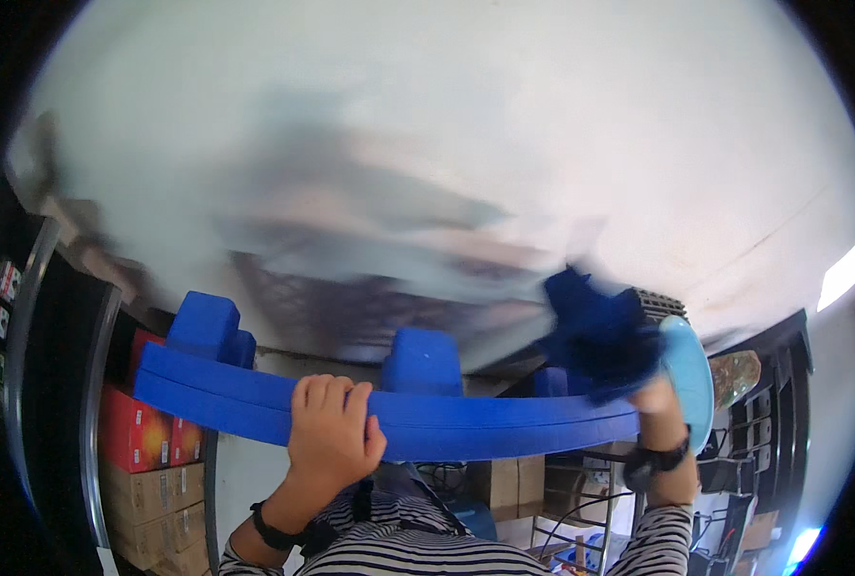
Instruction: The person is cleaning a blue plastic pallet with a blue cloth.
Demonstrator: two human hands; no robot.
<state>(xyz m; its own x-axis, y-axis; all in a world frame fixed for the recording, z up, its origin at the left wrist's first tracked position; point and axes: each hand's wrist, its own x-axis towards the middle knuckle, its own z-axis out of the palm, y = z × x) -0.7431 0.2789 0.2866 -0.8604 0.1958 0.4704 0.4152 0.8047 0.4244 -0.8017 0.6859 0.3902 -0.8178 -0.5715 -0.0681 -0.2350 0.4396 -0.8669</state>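
Note:
A long blue plastic piece (471, 432), moulded with several block-like feet on its far side, spans the view in front of my striped shirt. My left hand (334, 425) grips its near edge left of the middle, fingers curled over the top and thumb to the right. At the piece's right end, my right hand (654, 399) holds a dark blue cloth (600, 335), which bunches over the far side and edge. Cloth and hand are motion-blurred, and the cloth hides most of the right fingers.
A light-blue plastic item (690, 385) is just right of my right hand. Red cartons (136, 432) and brown cardboard boxes (157, 497) are stacked on the left beside black shelving (68, 345). Another cardboard box (507, 486) and a metal rack (575, 515) stand behind me. The pale upper area is blurred.

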